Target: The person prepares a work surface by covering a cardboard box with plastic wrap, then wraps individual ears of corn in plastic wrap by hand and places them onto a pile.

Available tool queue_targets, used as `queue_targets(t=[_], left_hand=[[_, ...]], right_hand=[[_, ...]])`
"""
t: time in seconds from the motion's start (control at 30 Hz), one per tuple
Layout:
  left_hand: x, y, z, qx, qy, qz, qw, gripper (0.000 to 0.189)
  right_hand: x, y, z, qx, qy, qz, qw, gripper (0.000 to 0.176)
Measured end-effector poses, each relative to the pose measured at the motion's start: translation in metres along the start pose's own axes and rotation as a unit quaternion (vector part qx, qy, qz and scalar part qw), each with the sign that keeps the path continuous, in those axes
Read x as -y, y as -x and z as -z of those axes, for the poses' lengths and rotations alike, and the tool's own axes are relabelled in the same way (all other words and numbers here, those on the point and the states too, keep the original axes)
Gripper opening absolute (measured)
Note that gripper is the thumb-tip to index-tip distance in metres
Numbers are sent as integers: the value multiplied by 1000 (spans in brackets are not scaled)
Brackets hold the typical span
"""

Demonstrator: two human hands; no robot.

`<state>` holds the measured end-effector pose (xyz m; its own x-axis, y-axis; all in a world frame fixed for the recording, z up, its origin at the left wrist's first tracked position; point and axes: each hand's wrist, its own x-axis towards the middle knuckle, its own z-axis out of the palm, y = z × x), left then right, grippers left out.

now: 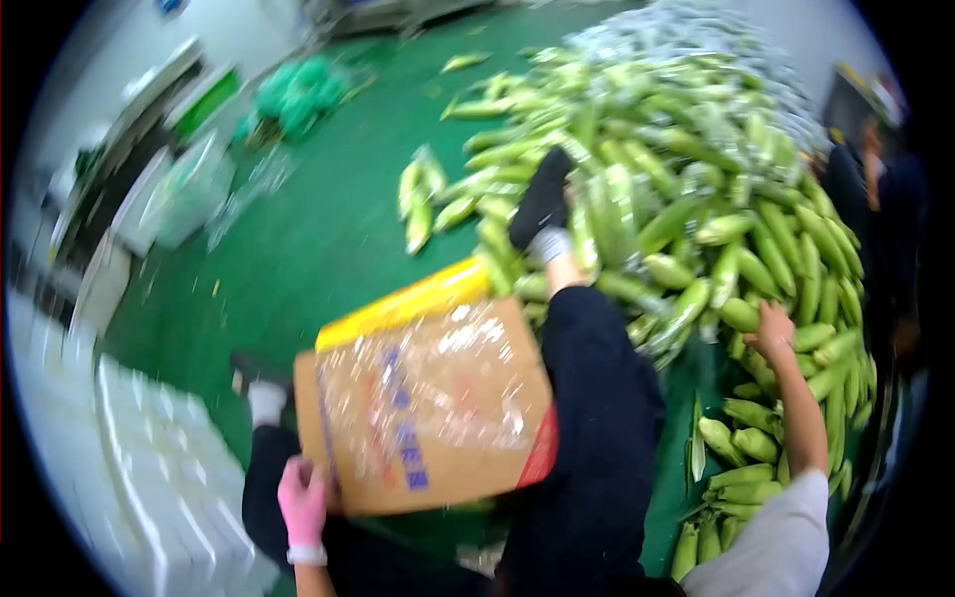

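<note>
My left hand [301, 505], in a pink glove, is closed beside the lower left edge of a cardboard box [438, 398]. What its fingers hold, if anything, is hidden. The box lies between my legs, covered with shiny clear wrap and printed in blue and red. My bare right hand [774, 330] reaches out to the right side of a large heap of green corn [686, 139]. Its fingers are bent round the end of an ear of corn [739, 314] still in its husk.
A yellow crate or box [403, 301] lies just beyond the cardboard box. White foam boxes [164, 458] line the left. Green netting [298, 98] and clear plastic [251, 194] lie on the green floor [358, 189]. Another person [885, 189] is at the far right.
</note>
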<state>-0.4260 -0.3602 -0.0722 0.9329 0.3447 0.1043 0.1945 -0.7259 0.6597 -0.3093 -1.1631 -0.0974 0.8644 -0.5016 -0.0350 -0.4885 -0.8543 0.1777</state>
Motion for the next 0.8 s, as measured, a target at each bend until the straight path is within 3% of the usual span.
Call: queue_targets(t=[0.03, 0.1, 0.13, 0.2, 0.27, 0.33, 0.37, 0.4, 0.47, 0.53, 0.6, 0.63, 0.67, 0.7, 0.73, 0.8], left_hand=[[-28, 7, 4, 5, 69, 75, 995, 17], [27, 12, -11, -31, 50, 30, 998, 30], [-9, 12, -11, -23, 69, 68, 995, 34], [-10, 2, -25, -5, -29, -12, 1000, 43], [-25, 0, -30, 35, -131, -36, 990, 58], [-37, 6, -27, 80, -221, -55, 970, 61], [-39, 10, -28, 116, -259, -33, 958, 64], [-31, 13, -33, 90, -252, -74, 961, 56], [-20, 1, -37, 111, -206, -74, 969, 43], [-3, -3, -35, 120, -191, -99, 969, 35], [-3, -3, -20, 131, -170, -122, 969, 28], [-8, 3, 2, 192, 84, 63, 976, 26], [-14, 6, 17, 235, 326, 241, 883, 25], [-17, 4, 19, 238, 323, 240, 884, 25], [-23, 1, 17, 149, 446, 204, 859, 23], [-40, -2, 0, -39, 660, 122, 740, 21]], right_hand=[[23, 25, 23, 13, -19, 7, 1000, 87], [55, 66, 33, -116, -188, 151, 963, 66], [94, 91, 64, -29, -296, 140, 944, 59], [184, 149, 113, -1, -492, 223, 842, 57], [263, 188, 139, 35, -504, 365, 782, 64], [335, 201, 135, -16, -464, 508, 725, 67], [370, 211, 131, 2, -466, 523, 714, 66], [400, 221, 127, 18, -467, 536, 703, 66], [446, 234, 104, 47, -488, 538, 686, 65], [458, 240, 101, 73, -505, 536, 672, 65], [448, 245, 99, 86, -411, 583, 696, 63], [439, 246, 97, 90, -360, 592, 715, 66], [432, 249, 96, 91, -358, 593, 715, 66], [425, 252, 94, 100, -348, 631, 686, 68], [422, 255, 93, 110, -337, 667, 656, 70], [428, 254, 95, 142, -318, 656, 670, 73]])
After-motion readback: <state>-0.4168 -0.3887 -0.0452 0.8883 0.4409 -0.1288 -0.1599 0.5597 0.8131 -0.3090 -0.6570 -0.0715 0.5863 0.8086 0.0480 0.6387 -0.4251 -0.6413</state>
